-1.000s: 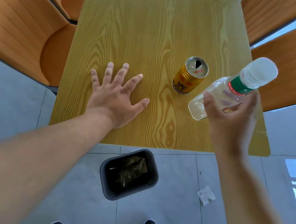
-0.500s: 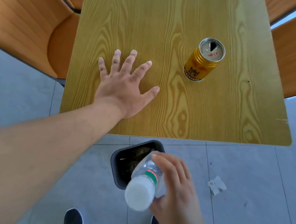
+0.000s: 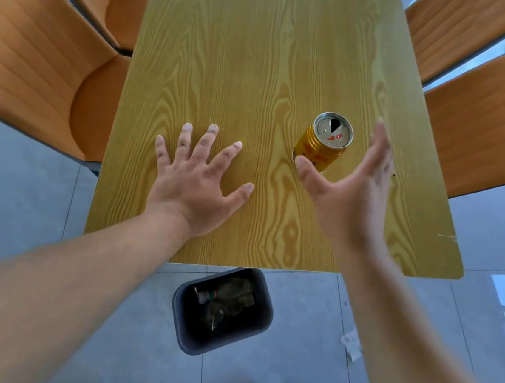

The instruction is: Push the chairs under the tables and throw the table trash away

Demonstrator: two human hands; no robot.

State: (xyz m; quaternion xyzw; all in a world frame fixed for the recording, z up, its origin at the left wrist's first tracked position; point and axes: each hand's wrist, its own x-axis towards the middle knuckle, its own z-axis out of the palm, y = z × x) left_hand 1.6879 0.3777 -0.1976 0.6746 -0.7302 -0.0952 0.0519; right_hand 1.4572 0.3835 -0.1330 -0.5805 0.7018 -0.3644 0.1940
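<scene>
Bottle [image 3: 207,295] now dropped in the bin [image 3: 264,323] below the counter [image 3: 259,51], my right hand [image 3: 348,198] back up, fingers [image 3: 381,142] spread empty beside the can [image 3: 325,142]; left hand [image 3: 195,185] splayed flat.

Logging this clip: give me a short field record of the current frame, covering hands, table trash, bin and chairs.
left hand: flat on the table, fingers spread, empty
right hand: open, reaching around the can, not closed on it
can: gold, upright, opened, on the table
bin: on the floor at the table's near end, bottle inside
chairs: orange, on both sides of the table
floor: paper scrap
</scene>
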